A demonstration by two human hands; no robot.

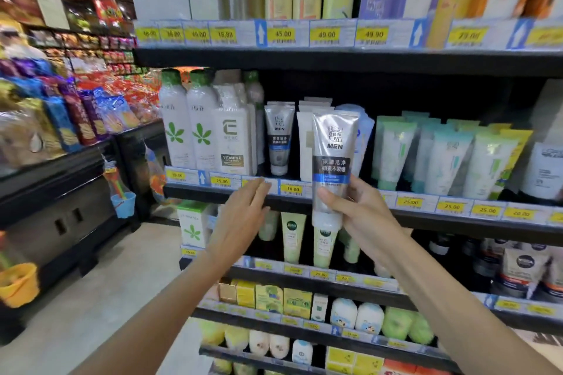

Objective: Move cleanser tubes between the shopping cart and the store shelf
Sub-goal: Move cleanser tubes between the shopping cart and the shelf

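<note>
Your right hand grips the silver men's cleanser tube low on its body, cap down, label toward you, held upright in front of the shelf, probably so it can stand beside the matching tube already there. Your left hand hangs near the shelf edge, fingers straight, holding nothing. The shopping cart isn't in view.

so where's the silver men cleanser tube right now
In the head view, the silver MEN tube is centre frame, gripped by the right hand before the middle shelf, right of a matching tube.
</note>
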